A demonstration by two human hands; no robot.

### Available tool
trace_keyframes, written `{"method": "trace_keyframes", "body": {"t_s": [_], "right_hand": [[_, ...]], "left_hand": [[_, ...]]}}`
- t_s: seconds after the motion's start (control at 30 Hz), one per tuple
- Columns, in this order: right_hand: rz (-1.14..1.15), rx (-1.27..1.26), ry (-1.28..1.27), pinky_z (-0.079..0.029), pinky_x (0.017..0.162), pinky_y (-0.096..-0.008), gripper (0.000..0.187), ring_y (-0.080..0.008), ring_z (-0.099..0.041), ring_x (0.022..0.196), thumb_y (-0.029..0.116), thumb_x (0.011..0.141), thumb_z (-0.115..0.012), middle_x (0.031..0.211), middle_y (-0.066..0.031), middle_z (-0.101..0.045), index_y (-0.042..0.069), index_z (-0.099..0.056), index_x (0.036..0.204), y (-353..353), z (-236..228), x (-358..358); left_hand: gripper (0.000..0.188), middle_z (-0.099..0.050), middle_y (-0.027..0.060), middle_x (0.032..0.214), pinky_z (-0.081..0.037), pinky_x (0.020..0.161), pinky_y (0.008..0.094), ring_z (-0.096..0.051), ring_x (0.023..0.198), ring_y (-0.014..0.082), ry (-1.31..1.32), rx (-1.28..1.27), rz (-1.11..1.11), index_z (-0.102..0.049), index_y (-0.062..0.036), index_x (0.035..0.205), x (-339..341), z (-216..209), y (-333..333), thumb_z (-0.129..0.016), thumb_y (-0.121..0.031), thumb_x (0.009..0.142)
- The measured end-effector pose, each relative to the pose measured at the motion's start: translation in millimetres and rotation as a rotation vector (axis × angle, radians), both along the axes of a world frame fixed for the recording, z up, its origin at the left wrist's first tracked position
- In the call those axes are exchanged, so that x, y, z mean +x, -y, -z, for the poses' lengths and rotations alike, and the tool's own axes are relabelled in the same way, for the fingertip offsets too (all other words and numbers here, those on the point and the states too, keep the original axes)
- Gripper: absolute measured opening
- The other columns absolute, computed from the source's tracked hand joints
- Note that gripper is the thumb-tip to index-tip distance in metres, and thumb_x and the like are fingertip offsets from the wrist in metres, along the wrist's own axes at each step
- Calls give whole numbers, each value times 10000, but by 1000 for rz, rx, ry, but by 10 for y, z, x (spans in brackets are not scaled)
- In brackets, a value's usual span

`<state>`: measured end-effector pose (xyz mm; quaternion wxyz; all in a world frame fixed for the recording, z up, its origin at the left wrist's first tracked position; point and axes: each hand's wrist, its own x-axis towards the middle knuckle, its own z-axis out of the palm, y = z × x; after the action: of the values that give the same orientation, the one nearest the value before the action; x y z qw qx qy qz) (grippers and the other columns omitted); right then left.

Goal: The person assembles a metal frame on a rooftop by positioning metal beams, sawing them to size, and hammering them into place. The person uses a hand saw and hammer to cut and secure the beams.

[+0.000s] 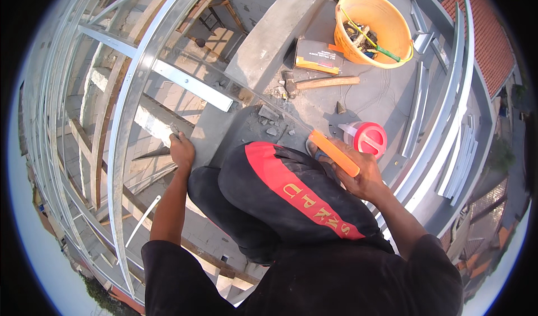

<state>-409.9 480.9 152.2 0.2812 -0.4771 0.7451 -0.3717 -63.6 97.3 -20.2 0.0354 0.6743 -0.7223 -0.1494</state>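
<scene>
My right hand (pixel 363 176) is closed around the orange handle (pixel 336 154) of what looks like a handsaw, seen nearly edge-on. Its thin blade runs away to the upper left beside my knee. At the left, my left hand (pixel 182 149) is closed at the end of a white-coated wooden beam (pixel 152 123); its fingertips are partly hidden. Above that hand, a silver metal channel (pixel 193 87) ends over the concrete ledge. Broken concrete pieces (pixel 269 113) lie in front of my bent knees. A clear jug with a red lid (pixel 370 139) stands just beyond my right hand.
A hammer with a wooden handle (pixel 328 82) lies by a cardboard box (pixel 318 57). Behind them stands a yellow bucket (pixel 372 30) of tools. Metal channels (pixel 448 114) line the right side. A metal roof frame (pixel 126 80) spans the left, over a drop to a lower floor.
</scene>
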Motion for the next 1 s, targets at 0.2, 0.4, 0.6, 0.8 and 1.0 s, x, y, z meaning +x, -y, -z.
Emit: {"method": "trace_keyframes", "body": {"t_s": [0.2,0.4,0.6,0.8,1.0], "right_hand": [[-45,0,53,-554,714,-506,621,-440,-678,774,114,895,-693,968,-227,-715,110,-525,1493,431,673,144],[-69,183,43,-553,756,-507,654,-453,-676,808,149,907,-671,932,-232,-710,171,-474,1530,694,939,168],[-47,20,-90,-547,742,-545,642,-485,-671,820,162,894,-686,948,-245,-712,142,-483,1503,456,1172,275],[22,117,12,-560,752,-530,595,-468,-695,831,138,906,-669,961,-235,-722,122,-514,1480,1266,1312,485],[22,69,59,-553,746,-523,520,-469,-687,836,99,919,-633,929,-259,-712,113,-561,1435,652,983,252]], "left_hand": [[406,-694,342,1062,-491,889,577,-661,1015,527,-29,-43,21,-560,44,1228,31,46,-29,-483,-319,1062],[402,-687,352,1038,-482,890,584,-655,1004,531,-12,-39,44,-556,46,1201,23,36,-33,-482,-325,1064],[407,-690,348,1013,-485,875,586,-664,980,528,22,-98,33,-545,55,1200,2,44,-48,-479,-324,1067],[388,-696,339,1011,-492,876,580,-667,977,529,-42,-54,-7,-549,49,1192,-27,32,-78,-481,-312,1067],[396,-697,348,1014,-502,860,580,-672,976,527,-41,-13,-21,-548,63,1209,-212,-179,-118,-476,-300,1066]]}}
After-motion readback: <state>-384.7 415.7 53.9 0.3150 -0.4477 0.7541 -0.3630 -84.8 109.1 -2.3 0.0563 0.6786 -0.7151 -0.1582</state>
